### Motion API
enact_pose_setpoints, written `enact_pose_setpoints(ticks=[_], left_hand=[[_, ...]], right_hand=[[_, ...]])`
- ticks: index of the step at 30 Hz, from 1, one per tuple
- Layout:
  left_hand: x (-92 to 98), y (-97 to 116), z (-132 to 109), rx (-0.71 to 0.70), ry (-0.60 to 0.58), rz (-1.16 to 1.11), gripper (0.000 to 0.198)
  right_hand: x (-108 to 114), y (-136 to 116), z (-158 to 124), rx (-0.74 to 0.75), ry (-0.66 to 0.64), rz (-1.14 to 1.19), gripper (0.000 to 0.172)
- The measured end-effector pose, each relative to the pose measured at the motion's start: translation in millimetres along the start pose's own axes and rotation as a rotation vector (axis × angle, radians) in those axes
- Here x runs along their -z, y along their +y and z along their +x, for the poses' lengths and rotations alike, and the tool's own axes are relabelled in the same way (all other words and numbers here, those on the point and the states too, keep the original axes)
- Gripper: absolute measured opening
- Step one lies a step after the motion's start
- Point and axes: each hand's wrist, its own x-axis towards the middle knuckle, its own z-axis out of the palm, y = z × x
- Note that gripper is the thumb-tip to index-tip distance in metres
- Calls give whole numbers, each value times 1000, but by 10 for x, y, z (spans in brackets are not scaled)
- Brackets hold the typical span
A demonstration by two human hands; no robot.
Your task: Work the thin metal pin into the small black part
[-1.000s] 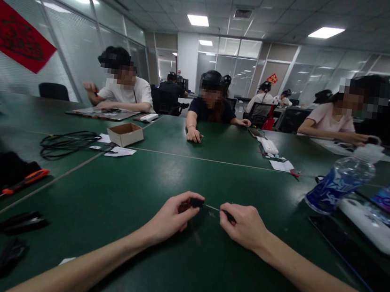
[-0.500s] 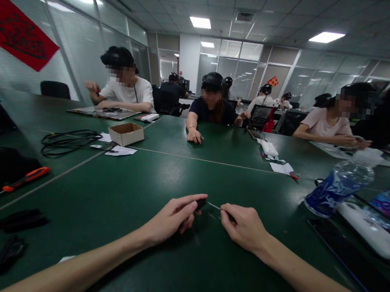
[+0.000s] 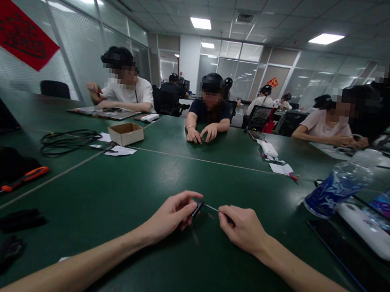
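My left hand (image 3: 171, 217) and my right hand (image 3: 241, 228) hover close together above the green table (image 3: 99, 229). Between the left fingertips sits a small black part (image 3: 197, 208). My right fingers pinch the end of a thin metal rod (image 3: 211, 208), which points left towards the black part. Only a narrow gap separates the rod's tip from that part. The rod's right end is hidden in my fingers, and a small dark piece may be held there too.
To the left lie an orange-handled screwdriver (image 3: 25, 179), a black cable coil (image 3: 67, 142) and dark pouches (image 3: 17, 220). A cardboard box (image 3: 126, 133) stands ahead. A water bottle (image 3: 339, 188) and white power strip (image 3: 371, 234) lie right. Co-workers sit around the table.
The black part now sits turned and more exposed at my left fingertips. My hands stay nearly in place. The co-worker opposite has brought a second hand onto the table.
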Motion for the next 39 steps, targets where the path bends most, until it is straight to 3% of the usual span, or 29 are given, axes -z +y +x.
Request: enact_pose_setpoints(ticks=[39], left_hand=[[15, 34, -5, -65, -32, 129, 34]], right_hand=[[8, -27, -7, -8, -19, -100, 23]])
